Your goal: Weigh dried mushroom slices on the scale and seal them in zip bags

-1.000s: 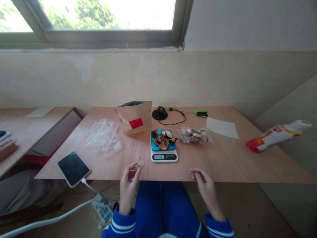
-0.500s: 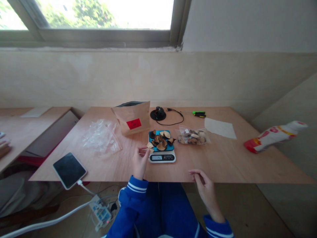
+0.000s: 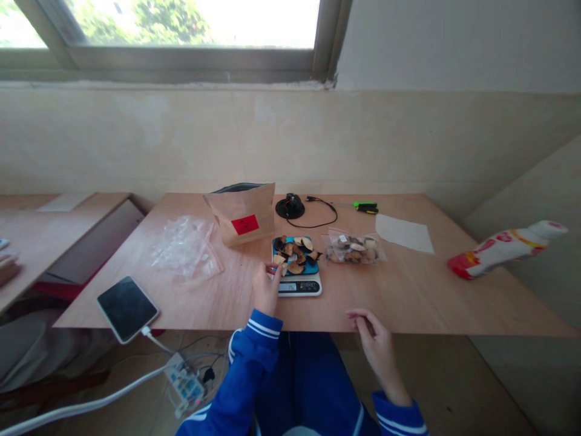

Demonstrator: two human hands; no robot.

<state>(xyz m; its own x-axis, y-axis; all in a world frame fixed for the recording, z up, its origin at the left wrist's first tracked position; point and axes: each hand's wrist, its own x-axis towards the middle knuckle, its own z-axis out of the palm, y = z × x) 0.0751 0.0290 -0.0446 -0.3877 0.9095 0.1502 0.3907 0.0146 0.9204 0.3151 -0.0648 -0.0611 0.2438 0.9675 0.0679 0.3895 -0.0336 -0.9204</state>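
The left hand [image 3: 267, 286] pinches a dried slice [image 3: 278, 260] at the scale [image 3: 297, 274] edge, touching the pile. The right hand [image 3: 374, 339] rests loosely curled at the desk [image 3: 408, 290] edge, holding nothing. A bump could knock slices off

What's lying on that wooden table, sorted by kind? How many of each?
Bags: 3 (brown paper bag, filled clear bag, empty clear bags pile)
Kitchen scale: 1
Phone: 1
Paper sheet: 1
Red-and-white packet: 1
Black corded gadget: 1
Green-handled tool: 1
Total: 9
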